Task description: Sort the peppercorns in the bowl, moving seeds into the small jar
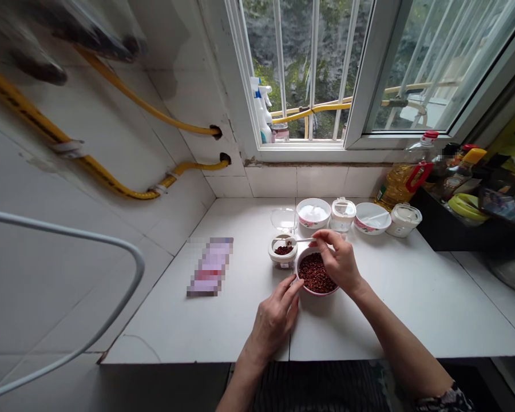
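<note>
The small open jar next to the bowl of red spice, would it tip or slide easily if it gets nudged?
The small jar looks low and wide, so it probably slides on the smooth white counter rather than tipping. It holds only a little red spice, so it is likely light. Its clear lid stands flipped open, so a hard knock could spill some. The right hand holds a spoon over it.

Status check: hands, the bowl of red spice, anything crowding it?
Left hand steadies bowl rim. Right hand holds small spoon over open jar. Jar touches the bowl; nothing else crowds.
</note>
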`<state>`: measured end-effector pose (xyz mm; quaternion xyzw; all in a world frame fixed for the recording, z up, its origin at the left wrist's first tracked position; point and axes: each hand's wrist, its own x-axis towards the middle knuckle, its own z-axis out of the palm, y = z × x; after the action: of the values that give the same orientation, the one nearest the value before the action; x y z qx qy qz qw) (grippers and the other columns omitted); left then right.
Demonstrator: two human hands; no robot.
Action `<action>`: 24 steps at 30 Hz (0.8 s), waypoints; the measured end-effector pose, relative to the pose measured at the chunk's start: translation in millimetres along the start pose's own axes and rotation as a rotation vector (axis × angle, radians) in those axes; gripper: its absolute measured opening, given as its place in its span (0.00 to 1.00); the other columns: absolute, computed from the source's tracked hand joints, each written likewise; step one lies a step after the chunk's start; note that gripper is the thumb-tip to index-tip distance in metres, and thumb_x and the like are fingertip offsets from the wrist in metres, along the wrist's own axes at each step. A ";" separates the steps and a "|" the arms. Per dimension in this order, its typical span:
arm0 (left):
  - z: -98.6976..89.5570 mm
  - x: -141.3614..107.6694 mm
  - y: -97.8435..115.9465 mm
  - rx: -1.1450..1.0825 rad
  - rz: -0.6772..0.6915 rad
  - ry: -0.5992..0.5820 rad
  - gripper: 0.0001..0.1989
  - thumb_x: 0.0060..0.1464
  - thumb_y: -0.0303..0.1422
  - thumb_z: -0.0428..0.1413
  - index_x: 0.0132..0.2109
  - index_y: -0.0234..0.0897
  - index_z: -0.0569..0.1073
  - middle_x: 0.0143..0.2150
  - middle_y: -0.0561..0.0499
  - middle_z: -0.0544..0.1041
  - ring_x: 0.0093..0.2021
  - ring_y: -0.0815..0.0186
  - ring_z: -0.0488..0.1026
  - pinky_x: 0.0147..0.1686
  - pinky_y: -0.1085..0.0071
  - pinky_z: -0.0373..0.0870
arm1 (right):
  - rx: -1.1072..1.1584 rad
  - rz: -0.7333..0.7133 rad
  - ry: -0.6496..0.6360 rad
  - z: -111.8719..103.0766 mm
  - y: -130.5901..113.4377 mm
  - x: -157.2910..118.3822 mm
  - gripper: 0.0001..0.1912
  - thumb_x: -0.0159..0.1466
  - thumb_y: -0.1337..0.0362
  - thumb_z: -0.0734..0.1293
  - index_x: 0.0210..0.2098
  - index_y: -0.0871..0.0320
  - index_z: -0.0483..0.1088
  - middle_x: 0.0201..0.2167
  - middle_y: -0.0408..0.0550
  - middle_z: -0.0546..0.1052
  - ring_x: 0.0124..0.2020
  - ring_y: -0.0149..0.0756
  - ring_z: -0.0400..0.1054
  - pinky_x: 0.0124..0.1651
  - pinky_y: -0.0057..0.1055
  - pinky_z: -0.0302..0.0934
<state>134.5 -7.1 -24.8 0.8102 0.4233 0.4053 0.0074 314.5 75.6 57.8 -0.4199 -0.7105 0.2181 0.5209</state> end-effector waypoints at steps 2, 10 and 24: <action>-0.1 0.2 0.3 0.001 -0.004 -0.002 0.24 0.65 0.22 0.48 0.65 0.41 0.63 0.58 0.42 0.76 0.56 0.61 0.78 0.51 0.68 0.79 | -0.127 -0.172 -0.055 5.7 -1.1 -1.4 0.08 0.69 0.66 0.60 0.38 0.54 0.72 0.30 0.47 0.81 0.34 0.40 0.74 0.51 0.41 0.65; -1.2 0.8 1.6 0.002 -0.006 -0.009 0.24 0.64 0.22 0.48 0.65 0.41 0.63 0.57 0.41 0.76 0.55 0.61 0.78 0.49 0.68 0.79 | -0.153 -0.118 -0.023 -18.3 3.3 1.0 0.08 0.67 0.68 0.62 0.37 0.55 0.73 0.27 0.46 0.80 0.35 0.42 0.74 0.50 0.42 0.64; -1.4 1.4 1.4 0.002 -0.006 -0.002 0.23 0.64 0.22 0.48 0.64 0.40 0.65 0.56 0.42 0.76 0.54 0.62 0.78 0.49 0.69 0.79 | -0.033 0.085 -0.310 -25.8 12.3 -3.3 0.10 0.58 0.71 0.60 0.26 0.55 0.70 0.21 0.42 0.74 0.26 0.34 0.68 0.34 0.30 0.63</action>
<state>134.9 -7.5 -22.4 0.8094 0.4259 0.4043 0.0082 343.2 76.4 56.1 -0.4196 -0.7674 0.2904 0.3883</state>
